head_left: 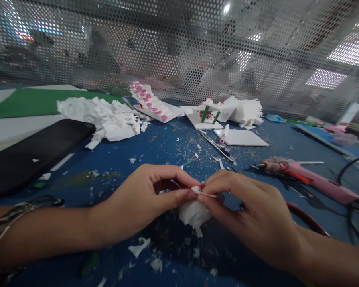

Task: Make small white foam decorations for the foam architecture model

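A crumpled bundle of white tissue paper (195,214) is pinched at its top between both hands, and its rounded lower part hangs below the fingers. My left hand (151,195) grips it from the left with thumb and forefinger closed. From the right, my right hand (253,207) has its fingertips pressed on the same top, where a thin white strip sticks out. Parts of the gathered top are hidden by the fingertips. To the right of my right hand lies a pink glue gun (320,181), its nozzle pointing left.
A pile of torn white tissue (107,119) and a black phone-like slab (38,153) lie at left. Metal tweezers or scissors (217,145), white boards (245,137) and a pink-spotted stepped piece (146,101) sit farther back. Perforated metal mesh (182,48) stands behind. A red curved handle (308,218) pokes out.
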Motion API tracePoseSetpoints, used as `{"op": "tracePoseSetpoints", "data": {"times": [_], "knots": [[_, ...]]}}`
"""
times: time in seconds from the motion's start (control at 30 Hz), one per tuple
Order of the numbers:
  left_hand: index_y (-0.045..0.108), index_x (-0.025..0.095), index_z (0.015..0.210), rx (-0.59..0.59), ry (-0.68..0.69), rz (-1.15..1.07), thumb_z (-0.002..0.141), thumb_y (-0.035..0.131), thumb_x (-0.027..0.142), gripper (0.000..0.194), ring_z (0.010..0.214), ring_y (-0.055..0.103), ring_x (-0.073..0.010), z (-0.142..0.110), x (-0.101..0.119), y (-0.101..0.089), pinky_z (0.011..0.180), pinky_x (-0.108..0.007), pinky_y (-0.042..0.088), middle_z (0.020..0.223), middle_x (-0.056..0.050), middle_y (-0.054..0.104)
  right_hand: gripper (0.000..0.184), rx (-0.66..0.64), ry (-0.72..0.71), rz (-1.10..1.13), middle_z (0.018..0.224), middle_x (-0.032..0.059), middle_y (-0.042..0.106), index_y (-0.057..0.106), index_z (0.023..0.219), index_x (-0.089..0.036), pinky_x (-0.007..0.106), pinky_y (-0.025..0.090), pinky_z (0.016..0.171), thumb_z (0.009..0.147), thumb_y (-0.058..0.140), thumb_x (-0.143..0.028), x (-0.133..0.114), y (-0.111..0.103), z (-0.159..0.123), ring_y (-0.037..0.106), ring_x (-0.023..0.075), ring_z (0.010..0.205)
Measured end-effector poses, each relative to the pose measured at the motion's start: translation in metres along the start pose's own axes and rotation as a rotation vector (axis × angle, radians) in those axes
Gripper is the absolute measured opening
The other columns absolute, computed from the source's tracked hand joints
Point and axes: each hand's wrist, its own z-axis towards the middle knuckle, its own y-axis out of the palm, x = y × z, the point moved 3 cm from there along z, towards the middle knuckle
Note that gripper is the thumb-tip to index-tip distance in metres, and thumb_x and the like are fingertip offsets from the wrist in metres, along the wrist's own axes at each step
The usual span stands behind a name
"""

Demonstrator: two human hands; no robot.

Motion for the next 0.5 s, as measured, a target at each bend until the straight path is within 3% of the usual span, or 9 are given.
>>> {"op": "tracePoseSetpoints", "data": {"times": [0.17,0.3,0.5], "knots": [[0.061,0.015,0.071,-0.007,-0.132,-0.037,0.069,0.062,0.023,0.008,0.062,0.056,-0.0083,0.0054,-0.0045,-0.0018,0.057,-0.015,0.044,0.068,0.002,0.063,0.018,-0.066,-0.043,0.006,0.075,-0.0032,0.061,0.050,0.090,-0.018,0.013,0.044,0.057,0.073,0.056,-0.015,0.0020,-0.0027,0.0021,0.056,0.0046,0.063],[0.061,0.014,0.069,0.020,-0.143,-0.062,0.068,0.062,0.022,0.009,0.059,0.055,-0.0079,0.0077,-0.0031,-0.0034,0.055,-0.015,0.043,0.065,0.002,0.062,0.007,-0.140,-0.094,0.060,0.074,-0.0006,0.060,0.053,0.081,-0.018,0.016,0.045,0.061,0.076,0.051,-0.012,0.0027,-0.0021,0.0032,0.055,0.0060,0.065],[0.061,0.014,0.068,-0.023,-0.161,-0.152,0.069,0.060,0.019,0.005,0.055,0.052,-0.0052,0.0075,-0.0046,-0.0036,0.054,-0.013,0.041,0.061,0.004,0.061,0.011,-0.135,-0.116,-0.060,0.079,0.0017,0.062,0.057,0.084,-0.017,0.018,0.046,0.064,0.077,0.051,-0.011,-0.0013,-0.0051,0.0034,0.056,0.0079,0.072]]}}
